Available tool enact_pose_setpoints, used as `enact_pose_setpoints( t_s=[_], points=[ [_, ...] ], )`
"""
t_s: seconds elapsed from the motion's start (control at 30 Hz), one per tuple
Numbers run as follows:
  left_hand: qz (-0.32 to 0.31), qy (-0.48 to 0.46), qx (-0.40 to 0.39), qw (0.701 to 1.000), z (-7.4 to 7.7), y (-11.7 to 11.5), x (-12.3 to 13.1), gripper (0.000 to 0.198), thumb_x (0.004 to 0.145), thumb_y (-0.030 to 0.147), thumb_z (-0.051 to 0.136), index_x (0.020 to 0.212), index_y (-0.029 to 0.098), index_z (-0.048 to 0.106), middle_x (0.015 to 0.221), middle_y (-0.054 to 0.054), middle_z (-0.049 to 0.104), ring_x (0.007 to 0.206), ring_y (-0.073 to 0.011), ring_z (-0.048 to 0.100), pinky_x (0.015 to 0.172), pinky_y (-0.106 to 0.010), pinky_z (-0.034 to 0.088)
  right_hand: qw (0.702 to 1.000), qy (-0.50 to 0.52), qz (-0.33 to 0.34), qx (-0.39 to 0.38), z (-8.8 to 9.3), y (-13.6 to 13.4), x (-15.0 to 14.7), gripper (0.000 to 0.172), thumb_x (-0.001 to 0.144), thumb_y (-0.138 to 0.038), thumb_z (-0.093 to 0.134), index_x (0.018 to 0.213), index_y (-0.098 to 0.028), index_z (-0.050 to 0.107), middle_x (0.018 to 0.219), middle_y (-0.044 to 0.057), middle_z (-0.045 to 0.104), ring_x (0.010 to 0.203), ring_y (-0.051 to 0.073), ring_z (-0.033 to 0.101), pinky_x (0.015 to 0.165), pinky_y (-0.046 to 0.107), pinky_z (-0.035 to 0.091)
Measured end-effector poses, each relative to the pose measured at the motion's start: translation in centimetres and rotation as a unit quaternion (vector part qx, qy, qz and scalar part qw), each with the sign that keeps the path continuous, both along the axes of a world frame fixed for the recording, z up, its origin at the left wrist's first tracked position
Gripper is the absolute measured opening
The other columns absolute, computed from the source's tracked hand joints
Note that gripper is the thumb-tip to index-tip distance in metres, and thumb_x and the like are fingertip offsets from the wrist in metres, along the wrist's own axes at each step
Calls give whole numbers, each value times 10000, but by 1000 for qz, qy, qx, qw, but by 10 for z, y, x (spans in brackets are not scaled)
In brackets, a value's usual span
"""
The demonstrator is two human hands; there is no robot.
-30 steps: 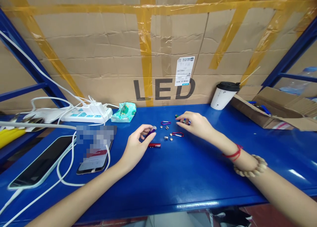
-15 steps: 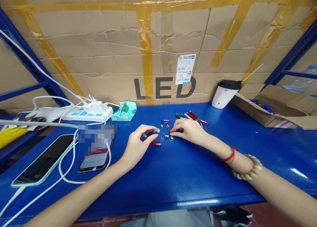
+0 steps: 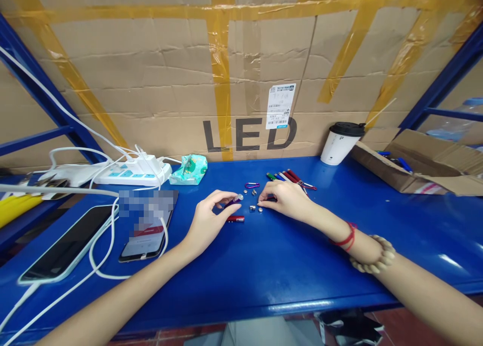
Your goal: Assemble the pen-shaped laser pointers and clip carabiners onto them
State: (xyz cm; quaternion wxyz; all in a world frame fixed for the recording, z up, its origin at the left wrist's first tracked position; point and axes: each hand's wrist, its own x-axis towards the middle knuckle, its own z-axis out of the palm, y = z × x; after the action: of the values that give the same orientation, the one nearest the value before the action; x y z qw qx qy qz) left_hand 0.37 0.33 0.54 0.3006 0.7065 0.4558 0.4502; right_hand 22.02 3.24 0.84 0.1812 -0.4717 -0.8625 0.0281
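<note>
My left hand (image 3: 211,212) grips a small purple metal tube (image 3: 231,202) between thumb and fingers, its silvery end facing right. Just below it on the blue table lies a short red metal tube (image 3: 237,218). My right hand (image 3: 285,199) hovers low to the right, thumb and forefinger pinched together; anything between them is too small to make out. Between the hands sit small silver pieces, among them a round button-like one (image 3: 260,210) and a metal cap (image 3: 252,208). Behind these lies a purple carabiner (image 3: 252,185).
Beyond my right hand are several coloured slim tubes (image 3: 293,176). A lidded paper cup (image 3: 339,143) and an open cardboard box (image 3: 400,177) stand at right. On the left are two phones (image 3: 70,245), white cables, a power strip (image 3: 128,174) and a green packet (image 3: 189,169).
The view has shifted very slightly. Both hands keep nearly the same position and grip, and the loose pieces on the table stay put.
</note>
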Motion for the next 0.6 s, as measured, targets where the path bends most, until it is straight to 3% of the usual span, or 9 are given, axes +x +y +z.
enact_pose_setpoints(
  t_s=[0.1, 0.23, 0.33, 0.6],
  points=[
    [-20, -7, -11, 1000, -1, -1, 1, 170, 718, 274, 654, 854, 183, 701, 839, -25, 642, 760, -147, 606, 732, -262, 510, 992, 80, 14, 95, -2, -6, -8, 120, 815, -282, 608, 785, -196, 685, 845, 24, 694, 791, 164, 620, 706, 268, 462],
    [-60, -13, -17, 998, -5, -1, 2, 167, 717, 256, 660, 855, 174, 705, 814, -27, 635, 704, -136, 620, 666, -244, 536, 949, 217, 69, 217, -2, -19, -22, 107, 815, -260, 614, 821, -180, 684, 823, 38, 700, 755, 149, 601, 715, 282, 479],
    [-71, -5, 2, 997, -6, -2, 2, 133, 713, 223, 665, 829, 171, 706, 795, -29, 645, 718, -142, 628, 670, -239, 537, 937, 231, 120, 233, 1, -27, -29, 91, 815, -205, 613, 852, -173, 689, 825, 45, 703, 759, 146, 604, 693, 279, 491],
    [-58, -55, -1, 997, -3, -5, 3, 103, 712, 196, 657, 803, 176, 701, 731, 11, 593, 637, -95, 605, 616, -188, 544, 927, 222, 146, 264, 3, -27, -27, 95, 808, -175, 618, 870, -174, 690, 813, 46, 701, 739, 137, 605, 665, 279, 501]
  ],
)
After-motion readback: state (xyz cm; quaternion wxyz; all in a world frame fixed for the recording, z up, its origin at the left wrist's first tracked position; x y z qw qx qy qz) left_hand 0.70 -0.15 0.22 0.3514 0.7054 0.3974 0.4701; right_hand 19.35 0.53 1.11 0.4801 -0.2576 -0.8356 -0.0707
